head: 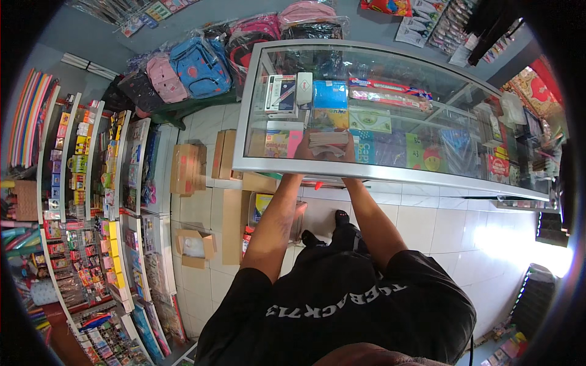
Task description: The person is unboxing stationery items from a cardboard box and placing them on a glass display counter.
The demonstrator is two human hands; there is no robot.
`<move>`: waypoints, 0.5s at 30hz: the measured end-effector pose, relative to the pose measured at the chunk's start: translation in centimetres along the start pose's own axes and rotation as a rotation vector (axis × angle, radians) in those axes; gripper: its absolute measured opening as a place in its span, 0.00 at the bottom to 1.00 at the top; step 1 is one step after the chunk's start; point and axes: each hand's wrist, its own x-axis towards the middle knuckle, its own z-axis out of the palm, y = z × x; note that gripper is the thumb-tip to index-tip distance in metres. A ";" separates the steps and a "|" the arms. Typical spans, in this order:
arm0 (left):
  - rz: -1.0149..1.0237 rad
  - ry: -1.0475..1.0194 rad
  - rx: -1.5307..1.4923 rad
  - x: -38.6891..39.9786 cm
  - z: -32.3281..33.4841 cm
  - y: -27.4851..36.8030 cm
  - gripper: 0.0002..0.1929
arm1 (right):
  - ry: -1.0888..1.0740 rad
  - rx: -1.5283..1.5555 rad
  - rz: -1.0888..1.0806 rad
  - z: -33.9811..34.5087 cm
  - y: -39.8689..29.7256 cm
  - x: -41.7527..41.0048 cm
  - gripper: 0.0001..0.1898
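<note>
Seen through its glass top, the display case (pixel 300 168) has both my hands inside it. My left hand (pixel 303 148) grips the left side of a stack of thin, pale booklets or cards (pixel 328 138); my right hand (pixel 349 148) grips the right side. Clear plastic seems to hang at the near edge of the stack. The fingers are partly hidden by glare and by the stack. To the left lie a pink-edged book (pixel 284 142) and, to the right, a teal book (pixel 365 145). Behind the stack are a yellow pack (pixel 330 118) and a blue pack (pixel 330 94).
A pen box (pixel 280 94) stands in the case's far left. Cardboard boxes (pixel 185 169) and an opened carton (pixel 194 247) sit on the tiled floor to my left, before stocked shelves (pixel 110 160). Plastic-wrapped backpacks (pixel 201 68) line the wall. The case's metal-framed front edge crosses above my forearms.
</note>
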 end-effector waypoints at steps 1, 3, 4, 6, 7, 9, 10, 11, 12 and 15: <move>0.008 0.023 -0.011 -0.1 0.0 -0.4 0.35 | -0.002 0.003 -0.002 0.2 -0.1 0.1 0.40; -0.010 0.010 0.039 -0.2 0.0 -0.6 0.35 | -0.017 0.157 0.030 0.1 0.0 0.1 0.34; -0.030 -0.006 0.086 -0.2 0.1 -0.4 0.34 | -0.010 0.154 0.030 -0.1 0.4 0.1 0.34; -0.046 -0.027 0.080 0.3 0.3 -0.1 0.35 | -0.008 0.203 0.078 -0.6 1.2 0.0 0.34; -0.068 -0.025 0.084 0.0 -0.3 0.0 0.35 | -0.020 0.209 0.081 -0.1 -0.5 0.1 0.34; -0.054 0.024 0.188 -0.1 -1.5 0.9 0.36 | -0.008 0.071 0.084 0.3 -3.6 0.2 0.35; -0.034 0.054 0.283 0.2 -1.6 1.8 0.38 | -0.004 0.066 0.085 0.0 -3.4 0.2 0.35; -0.034 0.050 0.279 0.7 -1.6 2.7 0.38 | 0.050 -0.001 0.098 -0.2 -3.1 0.3 0.35; -0.156 0.020 0.144 1.1 -1.8 3.5 0.40 | 0.102 -0.065 0.109 -0.3 -2.6 0.4 0.35; -0.308 0.014 0.174 1.5 -1.7 4.2 0.44 | 0.065 -0.158 0.413 -0.3 -1.4 1.2 0.33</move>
